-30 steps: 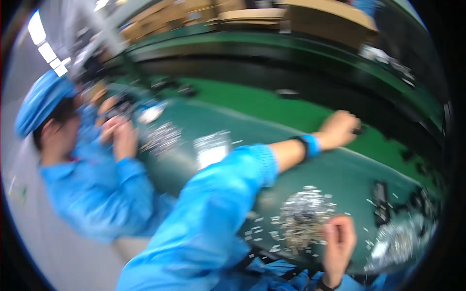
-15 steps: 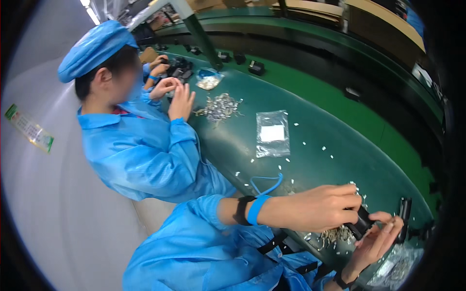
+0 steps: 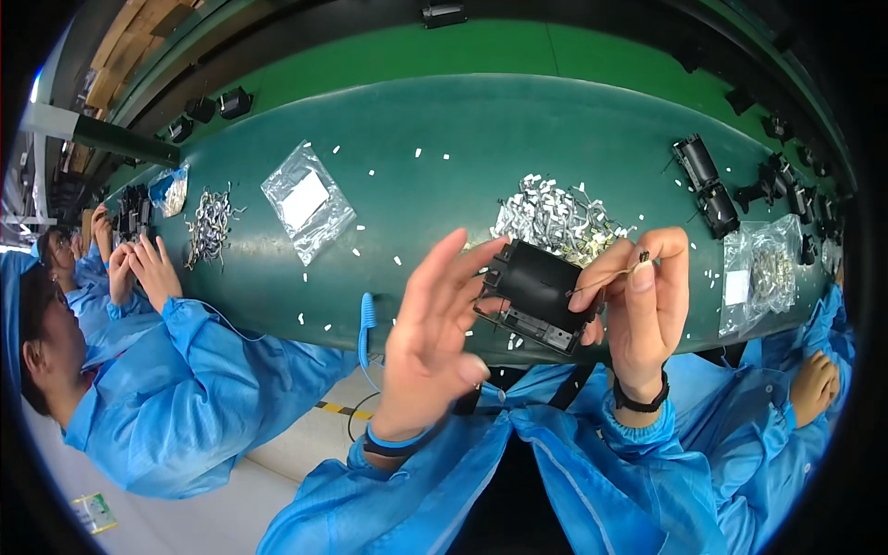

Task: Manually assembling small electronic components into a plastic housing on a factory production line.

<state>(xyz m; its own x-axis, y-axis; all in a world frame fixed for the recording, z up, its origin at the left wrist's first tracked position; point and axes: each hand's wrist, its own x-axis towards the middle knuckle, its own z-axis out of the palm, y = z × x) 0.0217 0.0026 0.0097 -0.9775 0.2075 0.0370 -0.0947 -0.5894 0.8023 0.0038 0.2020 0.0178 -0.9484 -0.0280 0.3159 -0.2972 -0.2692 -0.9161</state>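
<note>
A black plastic housing [image 3: 541,285], box-shaped with a rounded top, is tilted in the air between my hands above the near edge of the bench. My left hand [image 3: 427,338] has its fingers spread beside the housing's left end, with the thumb standing clear; whether its fingertips touch is hard to tell. My right hand [image 3: 643,305] pinches a thin pale wire lead [image 3: 606,277] with a small connector between thumb and finger. Other fingers of that hand are around the housing's right end. Behind the housing lies a heap of short wire leads [image 3: 555,217] with white ends.
Left on the green bench [image 3: 416,203] lie a clear bag [image 3: 308,202] and another wire heap [image 3: 213,227]. At right are black housings [image 3: 708,185] and a bag of leads [image 3: 760,273]. A coiled blue cord [image 3: 367,324] hangs at the edge. Co-workers sit on both sides.
The view has swung to the right. My left hand, formerly wrapped on the housing, now has its fingers spread; the housing has turned, and my right hand now pinches a wire lead.
</note>
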